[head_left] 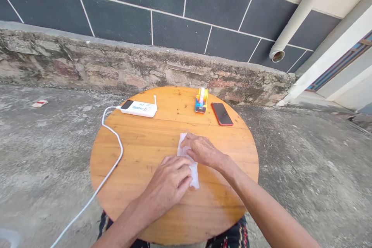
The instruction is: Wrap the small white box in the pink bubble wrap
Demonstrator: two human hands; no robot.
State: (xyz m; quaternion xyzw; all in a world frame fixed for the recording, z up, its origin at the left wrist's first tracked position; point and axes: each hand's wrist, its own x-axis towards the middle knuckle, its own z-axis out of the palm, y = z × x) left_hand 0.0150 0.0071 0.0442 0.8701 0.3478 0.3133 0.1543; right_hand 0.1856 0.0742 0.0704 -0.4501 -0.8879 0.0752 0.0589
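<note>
A narrow, folded white sheet [194,175], thin like tissue or soft plastic, lies lengthwise on the round wooden table [139,139]. My left hand [173,176] rests along its near left edge, fingers curled and pressed on it. Across its far half, my right hand [202,149] bends over the sheet with thumb and fingers gripping at its surface. Both hands cover part of the sheet, and the exact fingertip contact is partly hidden.
A yellow and blue tape dispenser [201,100] and a red-edged phone [222,114] sit at the back right. At the back left, a white device [139,108] trails a white cable [120,149] over the table's left edge. A stone-based wall [130,68] stands behind.
</note>
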